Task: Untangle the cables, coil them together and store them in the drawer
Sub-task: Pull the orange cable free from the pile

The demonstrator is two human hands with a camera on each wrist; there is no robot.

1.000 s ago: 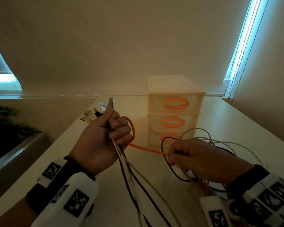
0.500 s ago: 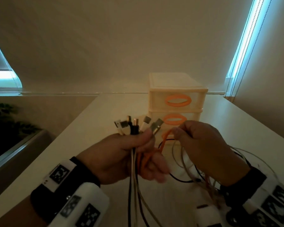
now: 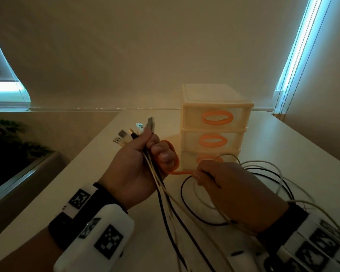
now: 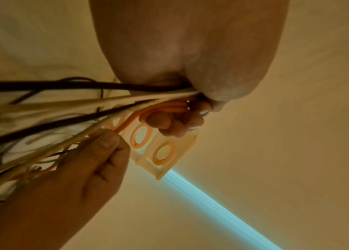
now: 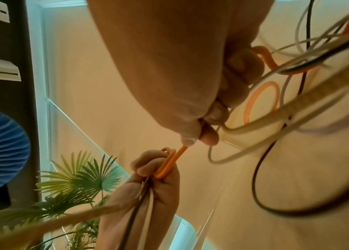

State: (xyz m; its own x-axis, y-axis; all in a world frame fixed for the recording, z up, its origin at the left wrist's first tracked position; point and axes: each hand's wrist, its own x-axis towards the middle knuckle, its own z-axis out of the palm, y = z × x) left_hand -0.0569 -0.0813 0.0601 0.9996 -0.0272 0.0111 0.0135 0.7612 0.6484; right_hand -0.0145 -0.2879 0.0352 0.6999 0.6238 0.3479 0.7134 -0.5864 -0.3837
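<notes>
Hands drawn apart since half-second ago. Left hand clenched on cable bundle, metal plugs fanned above; smooth orange cable pinched taut by right hand. Translucent drawer unit, oval handles.

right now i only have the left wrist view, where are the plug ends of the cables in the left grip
Observer: Head view: the plug ends fan out above the left hand, which grips the cables just below them.
Operator: are the drawers shut
Observer: All three drawers of the drawer unit look shut.
Operator: where's the slack
Observer: Loose loops spread right of the right hand, which pinches the orange cable.
</notes>
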